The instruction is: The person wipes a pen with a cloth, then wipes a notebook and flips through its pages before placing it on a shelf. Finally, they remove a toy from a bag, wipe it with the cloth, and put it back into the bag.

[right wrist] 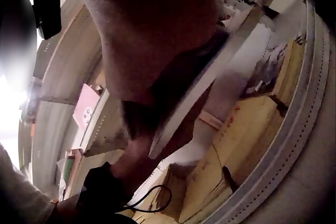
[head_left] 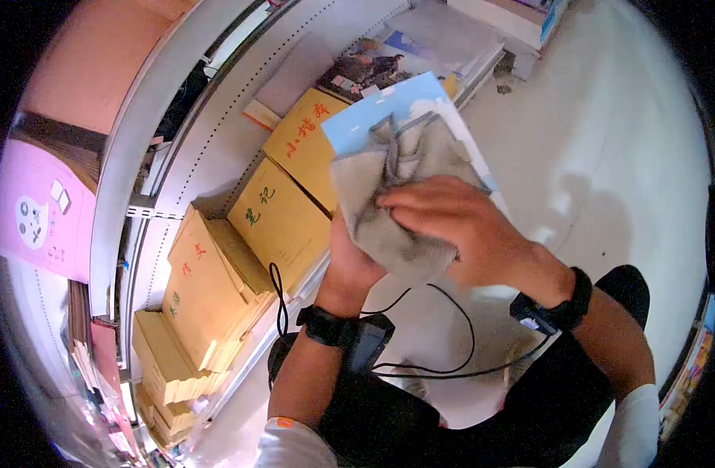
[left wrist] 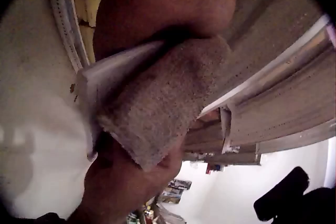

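Note:
A book (head_left: pixel 387 107) with a light blue, cloud-patterned cover is held up in front of the shelf. My left hand (head_left: pixel 356 248) grips its near left side, fingers hidden beneath it. Over the cover lies a bunched grey-brown cloth (head_left: pixel 421 148), which my right hand (head_left: pixel 443 214) holds against the book from above. In the left wrist view the cloth (left wrist: pixel 168 92) hangs in a flap beside the book (left wrist: pixel 113 74). The right wrist view shows the book's pale page edge (right wrist: pixel 191 95) between the two hands.
Yellow notebooks with red and green characters, such as one stack (head_left: pixel 276 214), line the white shelf on the left. A dark picture-covered item (head_left: pixel 365 70) lies farther back. A pink box (head_left: pixel 49 210) sits at far left. A black cable (head_left: pixel 459 363) loops between the wrist devices.

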Demonstrator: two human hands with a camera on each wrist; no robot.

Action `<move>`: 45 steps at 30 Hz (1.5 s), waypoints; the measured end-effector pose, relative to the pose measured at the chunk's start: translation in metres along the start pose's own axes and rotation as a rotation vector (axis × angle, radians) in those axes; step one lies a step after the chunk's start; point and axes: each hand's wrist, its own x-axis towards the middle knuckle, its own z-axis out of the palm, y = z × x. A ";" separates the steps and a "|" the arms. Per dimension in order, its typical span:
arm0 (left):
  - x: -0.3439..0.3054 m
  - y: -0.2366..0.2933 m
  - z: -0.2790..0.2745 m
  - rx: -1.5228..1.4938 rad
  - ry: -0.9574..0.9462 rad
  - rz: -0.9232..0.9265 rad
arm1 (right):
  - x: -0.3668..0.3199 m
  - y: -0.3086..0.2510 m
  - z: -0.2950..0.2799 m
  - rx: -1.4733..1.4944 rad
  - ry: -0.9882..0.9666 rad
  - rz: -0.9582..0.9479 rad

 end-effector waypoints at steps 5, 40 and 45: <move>-0.004 -0.008 0.023 -0.016 0.070 -0.067 | 0.007 -0.014 -0.006 0.115 0.110 0.146; -0.009 0.052 -0.001 0.181 -0.040 0.079 | -0.020 0.022 -0.016 0.103 -0.073 -0.081; -0.010 0.061 0.012 0.274 0.504 0.351 | -0.034 0.048 -0.028 0.442 0.124 0.994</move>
